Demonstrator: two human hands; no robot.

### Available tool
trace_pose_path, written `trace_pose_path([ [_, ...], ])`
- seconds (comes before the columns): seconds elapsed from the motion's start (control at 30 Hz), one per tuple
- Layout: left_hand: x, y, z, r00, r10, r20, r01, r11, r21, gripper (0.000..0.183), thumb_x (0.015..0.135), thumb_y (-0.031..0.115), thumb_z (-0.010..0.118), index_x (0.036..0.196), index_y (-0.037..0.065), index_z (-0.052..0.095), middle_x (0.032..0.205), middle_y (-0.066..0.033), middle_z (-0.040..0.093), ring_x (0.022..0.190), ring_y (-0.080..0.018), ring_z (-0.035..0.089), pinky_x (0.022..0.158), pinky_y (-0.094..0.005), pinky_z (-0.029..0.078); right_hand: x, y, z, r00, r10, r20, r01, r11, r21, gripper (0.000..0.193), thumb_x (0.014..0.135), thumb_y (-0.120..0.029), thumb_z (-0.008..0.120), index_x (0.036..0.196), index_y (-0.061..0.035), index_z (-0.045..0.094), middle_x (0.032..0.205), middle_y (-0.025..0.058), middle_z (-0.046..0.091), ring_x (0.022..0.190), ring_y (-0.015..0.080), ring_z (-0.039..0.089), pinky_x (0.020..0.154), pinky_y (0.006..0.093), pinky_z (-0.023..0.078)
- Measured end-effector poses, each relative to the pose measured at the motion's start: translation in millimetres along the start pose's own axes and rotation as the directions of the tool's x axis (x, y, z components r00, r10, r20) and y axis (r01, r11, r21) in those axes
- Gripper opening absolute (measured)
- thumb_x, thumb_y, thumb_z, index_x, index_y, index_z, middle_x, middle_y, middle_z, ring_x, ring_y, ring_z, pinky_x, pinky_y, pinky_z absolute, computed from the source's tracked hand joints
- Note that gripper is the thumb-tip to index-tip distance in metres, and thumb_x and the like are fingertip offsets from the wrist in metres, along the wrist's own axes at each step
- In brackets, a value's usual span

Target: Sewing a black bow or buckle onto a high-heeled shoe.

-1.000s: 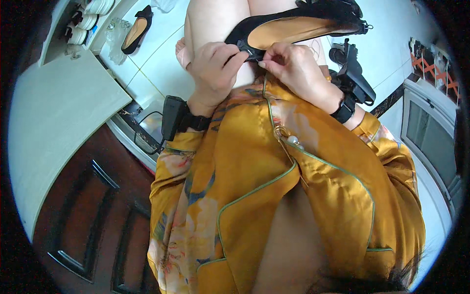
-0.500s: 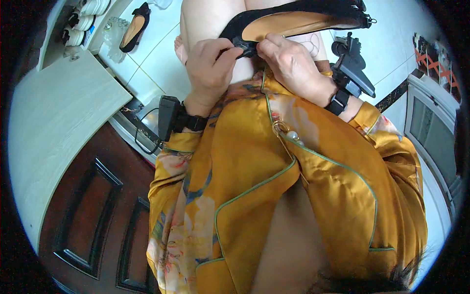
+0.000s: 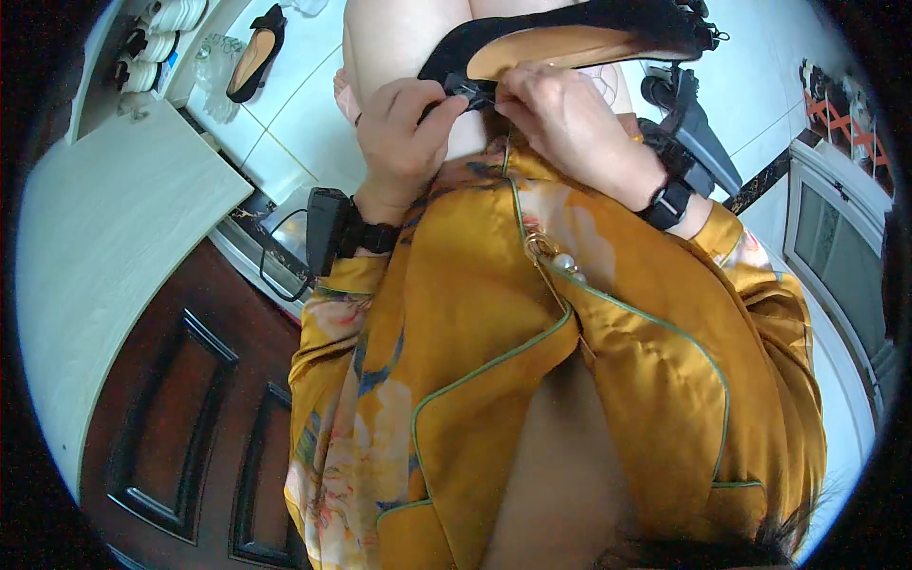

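Observation:
A black shoe (image 3: 560, 46) with a tan insole lies across my bare thighs. Beside its left end, a small crumpled black piece (image 3: 463, 87) sits between my hands; its exact kind is hard to make out. My left hand (image 3: 404, 138) is closed, thumb and forefinger pinching that piece. My right hand (image 3: 567, 116) is closed too, its fingertips pinched at the piece's right side, close to the shoe's near edge. What lies under the right fingers is hidden. A matching black shoe (image 3: 258, 59) with a bow stands on the floor at the far left.
Black wrist-worn devices sit on my left wrist (image 3: 332, 233) and right wrist (image 3: 692, 161). To the left are a pale board (image 3: 123, 228), a dark panelled door (image 3: 180, 418) and a rack of shoes (image 3: 157, 47). A white-framed glass panel (image 3: 836, 256) is at the right. Clear plastic (image 3: 217, 71) lies by the floor shoe.
My right hand has shifted slightly left and down, its fingertips drawing at the small black piece. The left hand keeps its pinch; the shoe on my lap is almost unmoved.

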State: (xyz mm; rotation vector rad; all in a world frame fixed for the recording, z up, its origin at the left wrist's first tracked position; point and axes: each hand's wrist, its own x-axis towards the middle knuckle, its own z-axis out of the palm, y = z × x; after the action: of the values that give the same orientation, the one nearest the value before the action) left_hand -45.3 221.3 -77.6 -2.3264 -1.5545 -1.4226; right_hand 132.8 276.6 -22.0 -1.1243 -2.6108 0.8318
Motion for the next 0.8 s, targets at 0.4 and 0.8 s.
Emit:
trace_pose_path([
  [0.4, 2.9, -1.1, -8.0, 0.982, 0.169, 0.090, -0.178, 0.979, 0.100, 0.016, 0.064, 0.012, 0.062, 0.080, 0.010, 0.063, 0.095, 0.0017, 0.060, 0.091, -0.0197, 0.053, 0.076, -0.0352, 0.044, -3.5, -5.7, 1.5, 0.998, 0.053, -0.026, -0.050, 0.993, 0.102, 0.008, 0.074, -0.006, 0.062, 0.076, -0.0010, 0.057, 0.073, 0.0132, 0.057, 0.066, 0.0294, 0.058, 0.059, 0.0356, 0.047],
  [0.8, 11.4, 2.8, -3.6, 0.980, -0.086, 0.177, 0.049, 0.978, 0.202, 0.010, 0.070, 0.012, 0.063, 0.077, 0.016, 0.057, 0.100, 0.0089, 0.058, 0.111, -0.0220, 0.048, 0.098, -0.0477, 0.023, -2.0, -9.5, -5.0, 0.991, 0.100, -0.087, -0.101, 0.995, -0.011, 0.008, 0.071, -0.005, 0.060, 0.075, -0.0008, 0.055, 0.073, 0.0138, 0.056, 0.068, 0.0328, 0.056, 0.061, 0.0388, 0.045],
])
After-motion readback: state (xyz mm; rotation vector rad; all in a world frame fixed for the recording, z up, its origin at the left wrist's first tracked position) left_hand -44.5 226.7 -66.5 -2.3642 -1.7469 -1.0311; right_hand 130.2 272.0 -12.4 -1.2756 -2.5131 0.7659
